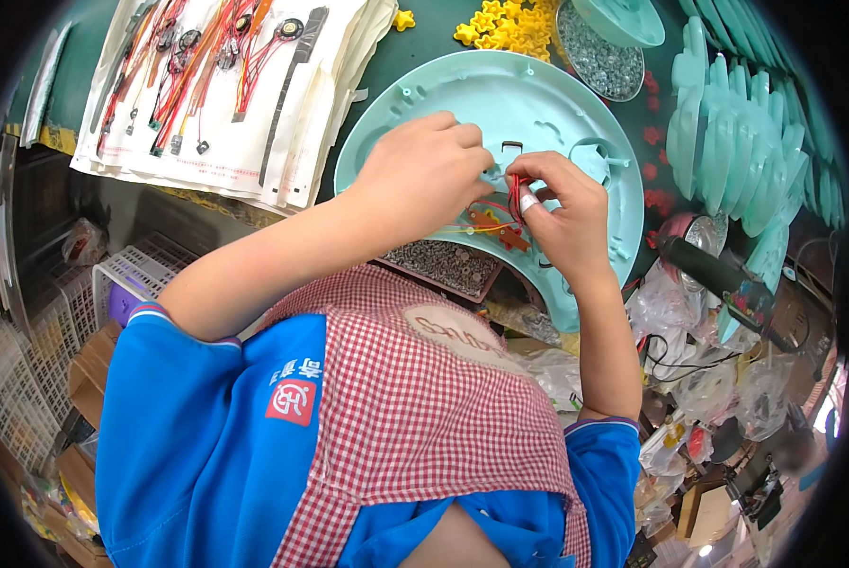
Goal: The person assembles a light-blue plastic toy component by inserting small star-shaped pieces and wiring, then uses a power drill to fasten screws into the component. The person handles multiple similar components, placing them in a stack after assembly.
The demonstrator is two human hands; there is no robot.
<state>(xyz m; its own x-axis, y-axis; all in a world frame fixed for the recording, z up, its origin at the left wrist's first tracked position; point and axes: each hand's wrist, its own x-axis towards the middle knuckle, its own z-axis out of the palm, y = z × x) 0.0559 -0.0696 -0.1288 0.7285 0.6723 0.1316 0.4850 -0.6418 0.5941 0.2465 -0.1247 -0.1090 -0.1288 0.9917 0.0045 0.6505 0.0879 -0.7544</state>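
A large turquoise plastic shell (443, 78) with a curved rim and moulded posts lies on the green table before me. My right hand (568, 204) is closed over its right half, pinching a bundle of red and dark wires (515, 199) between thumb and fingers. Over the middle of the shell, my left hand (432, 166) has its fingers curled down; its fingertips and whatever they grip are hidden. Just below the hands lies an orange-red circuit board (512, 239) with yellow and red wires running to it. A small dark metal bracket (511, 146) stands near the right fingertips.
Paper sheets (296, 156) at left carry several wire harnesses with small round speakers (290, 29). Yellow star pieces (509, 26) and a metal bowl of clear small parts (602, 57) sit behind. Turquoise parts (741, 142) are stacked at right. A screw tray (443, 267) lies below the shell.
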